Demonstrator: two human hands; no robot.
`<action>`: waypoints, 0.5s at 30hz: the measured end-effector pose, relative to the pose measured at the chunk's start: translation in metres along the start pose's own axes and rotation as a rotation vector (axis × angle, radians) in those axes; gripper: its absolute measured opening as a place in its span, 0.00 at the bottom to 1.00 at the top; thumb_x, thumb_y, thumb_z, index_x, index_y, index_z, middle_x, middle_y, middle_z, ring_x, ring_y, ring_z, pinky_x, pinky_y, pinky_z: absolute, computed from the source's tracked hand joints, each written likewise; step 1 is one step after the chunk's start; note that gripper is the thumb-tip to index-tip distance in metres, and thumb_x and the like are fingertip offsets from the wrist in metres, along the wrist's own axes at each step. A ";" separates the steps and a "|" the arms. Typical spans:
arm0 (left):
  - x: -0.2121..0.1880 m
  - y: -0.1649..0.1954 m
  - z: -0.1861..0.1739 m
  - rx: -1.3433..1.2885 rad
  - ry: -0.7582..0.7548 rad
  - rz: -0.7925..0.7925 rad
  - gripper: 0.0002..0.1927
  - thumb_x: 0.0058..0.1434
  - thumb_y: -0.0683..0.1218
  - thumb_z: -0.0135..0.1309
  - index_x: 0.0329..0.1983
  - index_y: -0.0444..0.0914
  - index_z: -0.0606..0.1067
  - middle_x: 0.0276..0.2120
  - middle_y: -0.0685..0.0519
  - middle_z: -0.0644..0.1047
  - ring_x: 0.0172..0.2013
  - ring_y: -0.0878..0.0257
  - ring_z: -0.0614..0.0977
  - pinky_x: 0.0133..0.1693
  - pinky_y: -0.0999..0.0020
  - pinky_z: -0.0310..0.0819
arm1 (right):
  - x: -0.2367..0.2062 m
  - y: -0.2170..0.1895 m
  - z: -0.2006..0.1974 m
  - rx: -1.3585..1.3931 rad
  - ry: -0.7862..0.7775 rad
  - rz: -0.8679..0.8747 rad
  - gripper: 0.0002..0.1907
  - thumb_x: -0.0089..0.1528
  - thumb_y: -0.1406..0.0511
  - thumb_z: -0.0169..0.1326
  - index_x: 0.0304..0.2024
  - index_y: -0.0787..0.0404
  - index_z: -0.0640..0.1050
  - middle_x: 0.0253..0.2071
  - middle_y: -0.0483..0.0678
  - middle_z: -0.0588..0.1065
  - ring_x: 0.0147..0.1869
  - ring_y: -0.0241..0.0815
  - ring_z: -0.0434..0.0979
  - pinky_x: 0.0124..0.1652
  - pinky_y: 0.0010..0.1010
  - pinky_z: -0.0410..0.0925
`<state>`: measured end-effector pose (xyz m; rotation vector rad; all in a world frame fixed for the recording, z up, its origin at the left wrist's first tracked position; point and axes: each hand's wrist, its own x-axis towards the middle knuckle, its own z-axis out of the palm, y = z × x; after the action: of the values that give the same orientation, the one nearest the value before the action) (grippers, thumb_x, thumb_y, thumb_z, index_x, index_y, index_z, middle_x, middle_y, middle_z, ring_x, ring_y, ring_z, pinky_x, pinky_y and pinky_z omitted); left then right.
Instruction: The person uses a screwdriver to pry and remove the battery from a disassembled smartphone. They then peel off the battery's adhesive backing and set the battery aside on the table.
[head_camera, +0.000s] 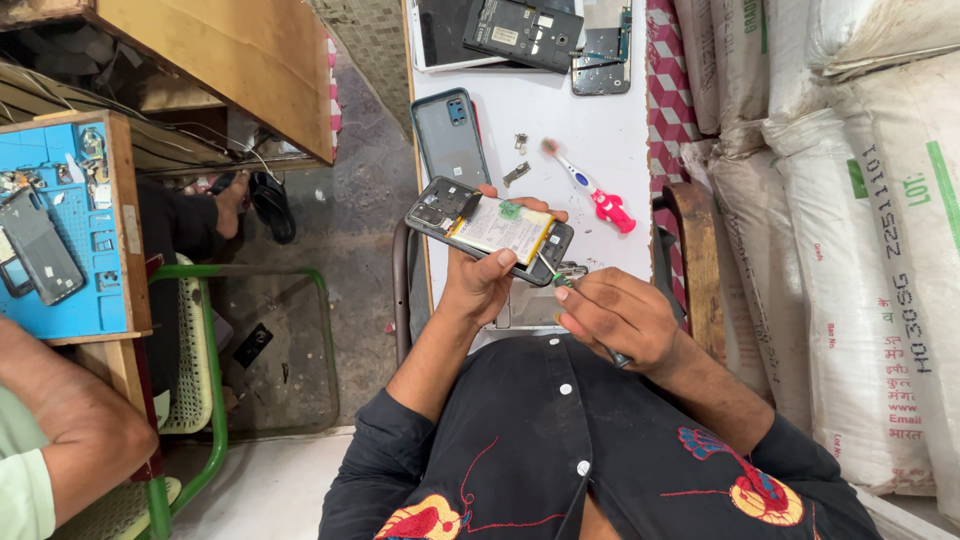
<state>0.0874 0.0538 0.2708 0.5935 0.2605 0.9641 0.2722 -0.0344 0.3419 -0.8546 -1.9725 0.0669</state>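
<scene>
Both hands work at frame centre: the left hand (482, 285) grips an opened phone (489, 230) from below, thumb on its lower edge, while the right hand (615, 318) pinches a screwdriver (556, 279), tip at the phone's lower right corner. Beyond, a white surface (600, 120) carries a toothbrush (588, 186) and a back cover (450, 135). Sacks (850, 250) fill the right.

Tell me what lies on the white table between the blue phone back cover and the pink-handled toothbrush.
In the head view, between the blue back cover and the toothbrush lie two small metal parts on the white table; otherwise the stretch is bare.
</scene>
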 end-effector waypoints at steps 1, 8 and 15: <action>0.000 0.000 0.000 -0.002 0.000 -0.001 0.38 0.56 0.42 0.70 0.66 0.50 0.65 0.59 0.40 0.74 0.64 0.37 0.76 0.65 0.43 0.75 | -0.001 0.000 0.000 -0.002 0.001 0.002 0.15 0.58 0.74 0.65 0.46 0.72 0.76 0.34 0.54 0.76 0.37 0.50 0.79 0.36 0.36 0.74; 0.000 -0.002 0.000 0.000 -0.015 -0.006 0.37 0.57 0.41 0.69 0.67 0.50 0.64 0.59 0.40 0.74 0.64 0.38 0.75 0.65 0.42 0.75 | -0.005 0.002 0.001 -0.035 0.009 -0.019 0.15 0.58 0.73 0.65 0.45 0.72 0.77 0.34 0.54 0.76 0.37 0.50 0.79 0.37 0.36 0.74; -0.001 0.000 0.000 0.016 -0.020 0.001 0.36 0.58 0.38 0.66 0.66 0.47 0.62 0.59 0.39 0.74 0.65 0.37 0.74 0.65 0.42 0.74 | -0.010 0.001 -0.002 0.073 0.017 0.112 0.11 0.62 0.73 0.62 0.45 0.70 0.77 0.34 0.52 0.76 0.36 0.49 0.80 0.36 0.35 0.73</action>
<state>0.0874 0.0529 0.2709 0.6175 0.2501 0.9578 0.2772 -0.0403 0.3349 -0.9144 -1.8935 0.1955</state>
